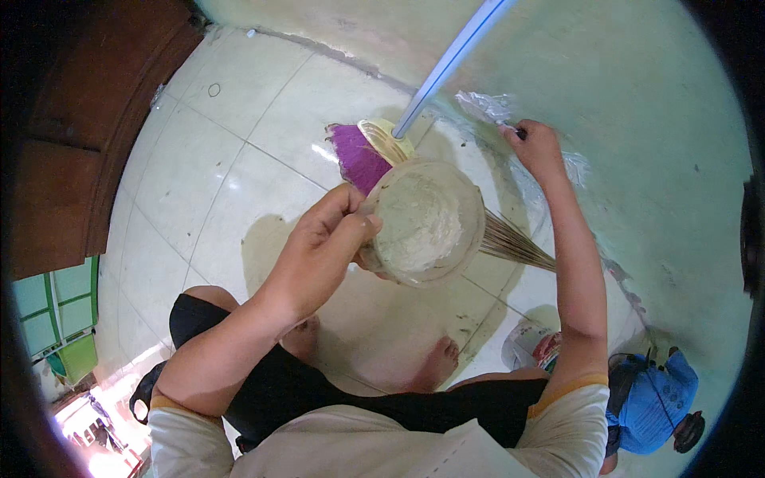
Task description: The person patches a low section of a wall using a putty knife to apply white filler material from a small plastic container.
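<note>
I hold pale paste (422,227) beside a green wall (645,159).
My left hand (323,243) pinches the plastic tub (473,203); my right hand (539,150) clasps a dark-handled tool (522,134).

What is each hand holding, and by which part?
Left hand: a bowl, by its left edge. Right hand: a tool, kind unclear, apparently by its dark handle.
</note>
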Tool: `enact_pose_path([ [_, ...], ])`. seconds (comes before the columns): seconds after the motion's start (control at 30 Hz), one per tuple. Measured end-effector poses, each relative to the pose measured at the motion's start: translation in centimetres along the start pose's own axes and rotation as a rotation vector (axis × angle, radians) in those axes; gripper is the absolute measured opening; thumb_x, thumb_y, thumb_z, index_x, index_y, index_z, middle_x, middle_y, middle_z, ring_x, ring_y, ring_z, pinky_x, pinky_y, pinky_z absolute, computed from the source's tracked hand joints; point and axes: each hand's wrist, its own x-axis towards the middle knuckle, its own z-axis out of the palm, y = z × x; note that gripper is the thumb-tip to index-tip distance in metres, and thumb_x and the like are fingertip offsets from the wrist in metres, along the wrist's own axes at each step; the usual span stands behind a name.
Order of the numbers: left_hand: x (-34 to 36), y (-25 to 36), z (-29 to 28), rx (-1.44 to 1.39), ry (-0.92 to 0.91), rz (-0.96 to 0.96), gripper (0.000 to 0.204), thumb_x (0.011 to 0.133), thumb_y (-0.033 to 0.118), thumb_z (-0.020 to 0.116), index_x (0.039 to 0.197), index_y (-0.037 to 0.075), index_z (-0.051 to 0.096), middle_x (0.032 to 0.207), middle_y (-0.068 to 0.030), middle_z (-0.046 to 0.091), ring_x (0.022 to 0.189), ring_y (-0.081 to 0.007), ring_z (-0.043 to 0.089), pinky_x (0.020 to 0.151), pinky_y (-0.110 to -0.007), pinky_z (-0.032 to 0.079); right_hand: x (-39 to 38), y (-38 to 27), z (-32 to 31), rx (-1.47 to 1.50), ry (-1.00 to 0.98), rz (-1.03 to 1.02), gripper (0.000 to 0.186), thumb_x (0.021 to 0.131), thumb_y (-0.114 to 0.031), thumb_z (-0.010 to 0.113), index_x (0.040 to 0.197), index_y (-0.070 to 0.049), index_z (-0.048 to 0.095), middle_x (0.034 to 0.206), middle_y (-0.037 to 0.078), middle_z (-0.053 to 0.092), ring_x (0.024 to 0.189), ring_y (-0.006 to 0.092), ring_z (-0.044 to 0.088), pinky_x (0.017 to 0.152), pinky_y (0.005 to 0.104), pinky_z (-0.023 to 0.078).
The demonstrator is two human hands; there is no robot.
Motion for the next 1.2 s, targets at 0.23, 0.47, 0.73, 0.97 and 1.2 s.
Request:
enact_pose_path([
  [0.23,-0.5,-0.1,0.3,-0.047,0.024,0.022,0.010,0.094,0.014,0.051,0.093,0.005,0.053,0.078,0.0011,0.053,0.071,-0.0061,0.050,0.065,-0.023,0.041,1.6,0.3,3.5,0.041,0.146,0.033,0.040,0.086,-0.039,0.064,0.087,0.001,0.070,0.083,0.025,0.067,0.081,0.0408,0.064,0.075,0.0466,0.051],
  [0.47,-0.4,0.3,0.3,-0.034,0.038,0.044,0.010,0.094,0.015,0.051,0.093,0.004,0.053,0.079,0.0011,0.052,0.072,-0.0064,0.050,0.065,-0.023,0.042,-1.9,1.1,2.5,0.062,0.100,0.020,0.041,0.087,-0.040,0.063,0.088,0.001,0.068,0.082,0.025,0.066,0.080,0.0415,0.064,0.074,0.0466,0.051],
  [0.73,-0.5,-0.1,0.7,-0.028,0.025,0.025,0.011,0.094,0.015,0.051,0.092,0.005,0.053,0.078,0.0013,0.052,0.072,-0.0065,0.050,0.066,-0.023,0.042,-0.8,4.3,4.5,0.142,0.179,0.056,0.044,0.087,-0.044,0.062,0.091,-0.001,0.069,0.080,0.022,0.067,0.076,0.0392,0.065,0.071,0.0441,0.051],
  [0.97,-0.3,0.3,0.8,-0.017,0.009,0.002,0.011,0.094,0.016,0.048,0.092,0.006,0.051,0.081,-0.0010,0.052,0.074,-0.0104,0.052,0.069,-0.027,0.044,-4.8,7.3,1.1,0.214,0.129,0.113,0.043,0.086,-0.043,0.065,0.091,-0.001,0.069,0.078,0.021,0.067,0.073,0.0359,0.066,0.067,0.0424,0.051],
  [1.2,0.0,-0.2,1.6,-0.054,0.010,0.010,0.011,0.095,0.015,0.050,0.092,0.004,0.053,0.080,0.0009,0.052,0.073,-0.0066,0.050,0.067,-0.023,0.043,-2.8,5.2,4.2,0.123,0.181,0.025,0.039,0.088,-0.039,0.063,0.092,0.000,0.068,0.081,0.022,0.067,0.076,0.0405,0.065,0.068,0.0438,0.051],
])
